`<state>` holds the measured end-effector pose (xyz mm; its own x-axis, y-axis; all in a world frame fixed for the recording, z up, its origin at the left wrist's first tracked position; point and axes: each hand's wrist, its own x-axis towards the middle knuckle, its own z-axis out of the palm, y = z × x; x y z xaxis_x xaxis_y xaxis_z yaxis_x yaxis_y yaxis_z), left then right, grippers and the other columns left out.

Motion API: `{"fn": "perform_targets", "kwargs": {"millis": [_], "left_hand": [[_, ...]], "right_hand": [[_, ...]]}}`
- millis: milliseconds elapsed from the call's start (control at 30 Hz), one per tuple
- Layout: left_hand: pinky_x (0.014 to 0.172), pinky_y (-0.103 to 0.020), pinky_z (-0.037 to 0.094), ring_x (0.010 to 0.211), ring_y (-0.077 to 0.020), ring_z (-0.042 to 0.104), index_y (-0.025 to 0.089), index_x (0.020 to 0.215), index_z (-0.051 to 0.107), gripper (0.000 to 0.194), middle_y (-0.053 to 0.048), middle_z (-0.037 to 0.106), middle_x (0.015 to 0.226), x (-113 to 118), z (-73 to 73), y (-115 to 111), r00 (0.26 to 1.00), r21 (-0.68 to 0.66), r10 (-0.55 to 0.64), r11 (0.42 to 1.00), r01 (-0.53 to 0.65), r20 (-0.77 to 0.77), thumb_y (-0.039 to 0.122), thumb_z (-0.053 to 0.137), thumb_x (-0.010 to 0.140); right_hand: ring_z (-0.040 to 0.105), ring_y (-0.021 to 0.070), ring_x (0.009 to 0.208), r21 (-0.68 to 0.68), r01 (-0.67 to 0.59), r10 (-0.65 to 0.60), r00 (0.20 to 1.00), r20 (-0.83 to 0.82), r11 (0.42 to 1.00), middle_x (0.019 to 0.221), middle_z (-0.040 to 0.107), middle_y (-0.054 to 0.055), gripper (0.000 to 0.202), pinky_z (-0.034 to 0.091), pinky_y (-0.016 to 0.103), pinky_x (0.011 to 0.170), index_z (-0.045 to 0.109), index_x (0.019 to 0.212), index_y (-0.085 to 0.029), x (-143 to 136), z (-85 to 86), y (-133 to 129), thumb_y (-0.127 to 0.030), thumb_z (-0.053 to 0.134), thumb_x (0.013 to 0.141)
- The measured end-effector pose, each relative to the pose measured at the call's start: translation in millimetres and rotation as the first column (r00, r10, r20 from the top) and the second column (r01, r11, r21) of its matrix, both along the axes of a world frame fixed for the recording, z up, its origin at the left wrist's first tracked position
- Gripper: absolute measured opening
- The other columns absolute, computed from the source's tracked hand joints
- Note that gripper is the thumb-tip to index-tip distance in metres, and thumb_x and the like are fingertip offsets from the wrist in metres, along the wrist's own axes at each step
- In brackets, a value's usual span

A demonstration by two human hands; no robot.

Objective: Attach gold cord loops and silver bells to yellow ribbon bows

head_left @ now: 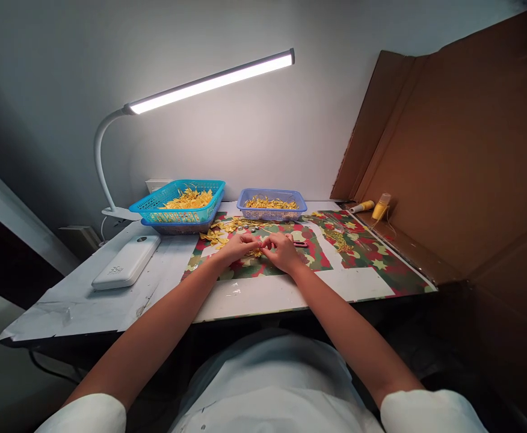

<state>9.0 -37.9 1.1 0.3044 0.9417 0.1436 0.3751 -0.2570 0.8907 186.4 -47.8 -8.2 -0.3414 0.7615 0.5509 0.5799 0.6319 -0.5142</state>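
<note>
Over the middle of the camouflage-patterned mat, my left hand (239, 248) and my right hand (284, 252) meet at the fingertips. Both are closed in a pinch. Whatever sits between the fingers is too small to make out. Just below the fingertips lie some gold-yellow bits (255, 254), partly hidden by the hands. A pink-and-dark tool (300, 244) lies right beside my right hand. Beyond my left hand, yellow ribbon-like pieces (216, 238) are scattered on the mat.
A turquoise basket (142, 208) and a purple basket (271, 214), both with yellow pieces, stand at the back. A white power bank (126, 263) lies left under a lamp (209, 82). Gold strands (339, 240) lie right; a yellow bottle (381, 207) stands by the cardboard (453, 156).
</note>
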Motion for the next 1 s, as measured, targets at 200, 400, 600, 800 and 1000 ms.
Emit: {"fn": "perform_targets", "kwargs": {"millis": [200,400,600,800,1000], "left_hand": [[0.051,-0.021,0.03,0.054,-0.0095,0.04,0.015,0.063,0.063,0.033,0.003,0.048,0.056,-1.1,-2.2,0.7,0.999,-0.011,-0.013,1.0,0.012,-0.038,0.046,0.06,0.072],[0.061,-0.022,0.042,0.068,-0.0127,0.055,0.016,0.087,0.07,0.032,0.0,0.063,0.078,-7.0,-1.4,4.1,0.997,0.025,-0.075,0.997,0.076,-0.019,0.044,0.065,0.072],[0.073,-0.025,0.046,0.08,-0.0158,0.058,0.017,0.082,0.072,0.034,-0.004,0.065,0.088,-10.0,2.9,5.3,0.954,0.079,-0.278,0.954,0.288,-0.114,0.049,0.059,0.08],[0.084,-0.029,0.046,0.095,-0.02,0.058,0.019,0.078,0.071,0.031,-0.006,0.068,0.092,-12.8,5.5,5.6,0.961,0.236,-0.197,0.942,0.24,-0.193,0.048,0.06,0.08],[0.089,-0.033,0.045,0.092,-0.0204,0.06,0.018,0.077,0.072,0.028,-0.006,0.069,0.093,-15.6,5.0,6.3,0.97,0.335,-0.104,0.926,0.176,-0.222,0.044,0.063,0.078]], "right_hand": [[0.056,0.0163,0.076,0.006,-0.024,0.024,1.0,0.014,1.0,0.074,0.065,-0.001,0.01,0.027,0.033,0.081,0.062,0.071,-0.02,1.0,-0.8,0.0,-0.015,0.063,0.079],[0.057,0.0169,0.078,0.022,-0.039,0.038,0.998,0.054,0.999,0.074,0.066,-0.001,0.011,0.026,0.033,0.081,0.062,0.07,-0.02,1.4,0.4,0.0,-0.017,0.063,0.08],[0.059,0.0175,0.08,0.012,-0.062,0.061,0.997,0.051,0.998,0.076,0.068,-0.001,0.01,0.027,0.033,0.082,0.063,0.072,-0.02,1.2,0.5,0.6,-0.018,0.066,0.082],[0.059,0.0176,0.08,-0.012,-0.059,0.059,0.998,0.03,0.998,0.076,0.067,0.0,0.009,0.027,0.033,0.081,0.064,0.073,-0.02,2.6,0.9,0.5,-0.02,0.067,0.081],[0.059,0.0168,0.078,-0.043,-0.052,0.053,0.999,0.003,0.998,0.076,0.067,0.0,0.008,0.028,0.033,0.081,0.064,0.072,-0.019,3.9,0.0,3.0,-0.019,0.067,0.08]]}}
